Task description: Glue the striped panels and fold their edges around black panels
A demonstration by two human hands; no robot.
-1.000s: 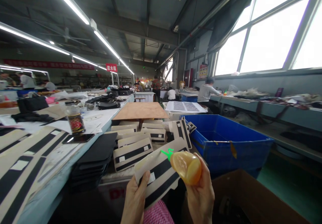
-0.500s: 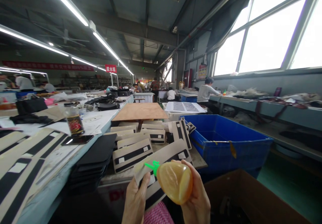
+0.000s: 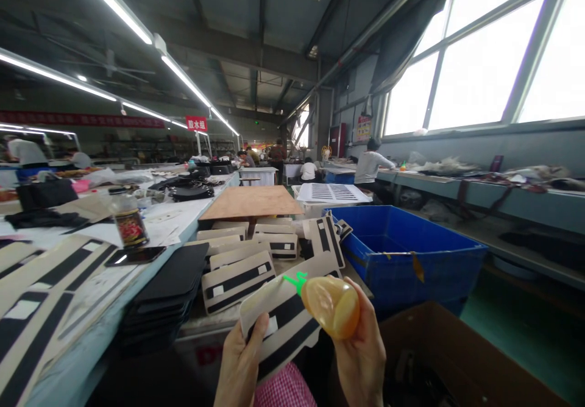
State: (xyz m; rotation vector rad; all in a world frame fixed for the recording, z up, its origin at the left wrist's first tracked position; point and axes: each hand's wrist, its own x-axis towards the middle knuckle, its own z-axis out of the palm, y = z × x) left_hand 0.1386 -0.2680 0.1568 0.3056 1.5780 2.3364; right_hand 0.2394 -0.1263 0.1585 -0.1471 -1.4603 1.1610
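Note:
My left hand [image 3: 243,355] grips the lower left edge of a beige panel [image 3: 283,294] with black strips and a small white patch, thumb on its face. In my right hand [image 3: 363,349] is a rounded bottle of amber liquid [image 3: 329,306], tipped on its side. Its green nozzle [image 3: 296,282] points left over the panel's upper part; whether the tip touches is unclear. Behind the panel, similar beige pieces [image 3: 237,279] lean on the worktable.
A stack of black panels [image 3: 167,285] stands left of the beige pieces. The blue bin [image 3: 429,273] is at right, with a cardboard box [image 3: 475,346] below. A bottle [image 3: 130,224] and phone [image 3: 134,256] lie on the left table. People work farther back.
The amber bottle has moved up and slightly right in my right hand, its nozzle now higher over the panel. More of the panel's lower part shows. The whole view has shifted slightly.

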